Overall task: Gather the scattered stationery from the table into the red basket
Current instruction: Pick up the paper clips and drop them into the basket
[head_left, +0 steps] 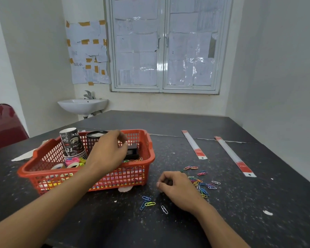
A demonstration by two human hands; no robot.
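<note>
Red basket (123,176) sits beneath curled left fingers (123,138). Right fingers (164,178) curl beside paper clips (202,185); I cannot tell whether either hand grasps anything.

Left hand (109,151) partly covers black box (133,152); grip of right hand (177,188) unclear.

even, soft indoor light, glare on the papered window (164,51), wide-angle bending at edges

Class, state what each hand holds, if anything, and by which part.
Cannot tell. The left hand, above the red basket, and the right hand, beside the paper clips, both curl their fingers, hiding any grip.
</note>
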